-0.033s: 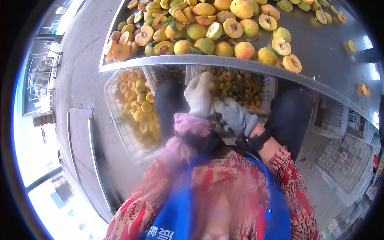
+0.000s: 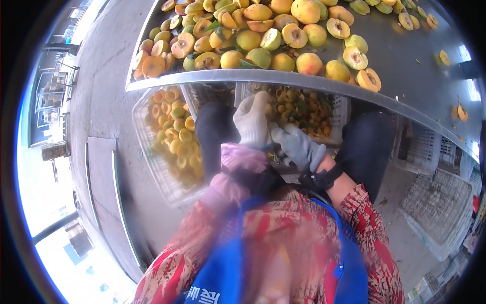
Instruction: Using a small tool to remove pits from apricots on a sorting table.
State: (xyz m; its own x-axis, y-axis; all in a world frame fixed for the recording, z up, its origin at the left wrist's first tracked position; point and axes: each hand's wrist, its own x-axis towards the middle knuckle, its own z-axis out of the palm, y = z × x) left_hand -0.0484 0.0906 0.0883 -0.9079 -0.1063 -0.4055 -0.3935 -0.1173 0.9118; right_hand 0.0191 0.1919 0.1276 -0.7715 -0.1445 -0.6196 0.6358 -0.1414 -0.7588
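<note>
Head view: the left hand (image 2: 253, 121) wears 1 white glove (image 2: 250, 134) that points away from the body, its long axis running from the cuff toward the table (image 2: 243, 77) edge beyond its fingers. The right hand (image 2: 298, 146), in 1 grey glove (image 2: 308, 153), slants inward, its fingers against the white glove's side. The left fingers look bunched together and the right ones bent; I cannot tell whether either pinches anything. Behind the right fingers sits 1 dark wristband (image 2: 328, 177), and 2 dark trouser legs (image 2: 369, 147) flank the fingers. Beyond the right fingers, 1 fruit crate (image 2: 343, 114) shows; left of the left fingers are 2 more, 1 holding halved fruit (image 2: 169, 119). Farther past the fingers, the table carries whole and halved fruit, too crowded to count.
</note>
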